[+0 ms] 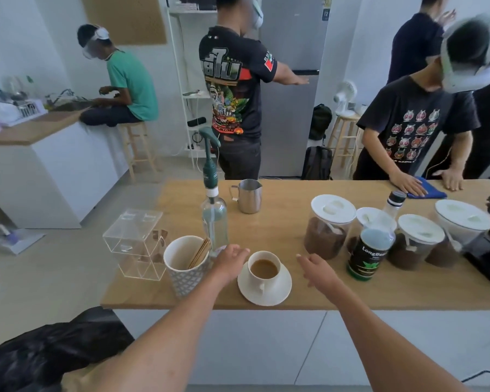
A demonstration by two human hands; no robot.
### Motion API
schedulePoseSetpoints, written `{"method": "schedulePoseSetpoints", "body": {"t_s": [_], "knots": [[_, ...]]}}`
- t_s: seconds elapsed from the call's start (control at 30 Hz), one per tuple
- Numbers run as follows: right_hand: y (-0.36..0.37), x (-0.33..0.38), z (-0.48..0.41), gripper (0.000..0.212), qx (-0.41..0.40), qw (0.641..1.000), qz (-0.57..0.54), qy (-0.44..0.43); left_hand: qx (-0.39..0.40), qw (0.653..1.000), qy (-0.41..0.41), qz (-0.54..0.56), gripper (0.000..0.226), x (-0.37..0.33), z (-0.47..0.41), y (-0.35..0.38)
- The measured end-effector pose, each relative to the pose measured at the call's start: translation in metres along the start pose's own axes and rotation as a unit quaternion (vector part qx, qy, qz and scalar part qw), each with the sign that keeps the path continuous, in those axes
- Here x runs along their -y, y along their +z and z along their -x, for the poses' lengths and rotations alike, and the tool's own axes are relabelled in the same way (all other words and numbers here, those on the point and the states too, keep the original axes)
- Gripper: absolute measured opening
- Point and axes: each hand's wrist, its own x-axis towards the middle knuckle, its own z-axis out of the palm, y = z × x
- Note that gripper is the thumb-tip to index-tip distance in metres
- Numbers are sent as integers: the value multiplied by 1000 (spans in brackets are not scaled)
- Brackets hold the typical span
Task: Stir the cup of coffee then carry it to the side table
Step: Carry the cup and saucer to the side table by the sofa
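A white cup of milky coffee (264, 269) stands on a white saucer (280, 292) near the front edge of the wooden counter (280, 222). My left hand (229, 261) hovers just left of the cup, fingers apart, holding nothing. My right hand (317, 269) hovers to the cup's right, also open, a short gap away. Left of my left hand stands a patterned white mug (185, 267) holding several wooden stir sticks (200, 252).
Behind the mug stands a clear pump bottle (214, 216) and a steel milk jug (248, 196). A clear acrylic box (135, 241) sits at the counter's left end. Lidded jars of coffee grounds (327, 226) and a dark bottle (369, 251) crowd the right. A person wipes the far right with a blue cloth (427, 189).
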Motion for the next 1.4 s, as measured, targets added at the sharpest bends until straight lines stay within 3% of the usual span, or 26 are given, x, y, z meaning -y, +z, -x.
{"method": "schedulePoseSetpoints", "body": {"t_s": [0.13,0.2,0.3,0.5,0.73,1.0,1.17,1.4], "knots": [[11,1,-8,54,47,997,-37,43,36,999,-21,-5,53,12,-14,5],[19,-5,-12,48,71,993,-62,68,55,998,-18,2,44,14,-19,8],[28,-13,-19,33,99,986,-101,87,80,996,-38,-9,54,16,-26,11],[39,-15,-30,34,124,978,-143,88,103,989,-102,37,51,19,-33,16],[42,-23,-39,48,127,977,-141,99,106,985,-85,105,30,28,-42,13],[48,-36,-51,70,110,969,-173,139,68,990,-65,106,28,37,-43,19],[52,-38,-50,51,87,968,-183,145,55,990,-68,114,23,35,-43,24],[39,-52,-38,61,60,965,-203,154,109,977,-93,157,33,33,-36,36]]}}
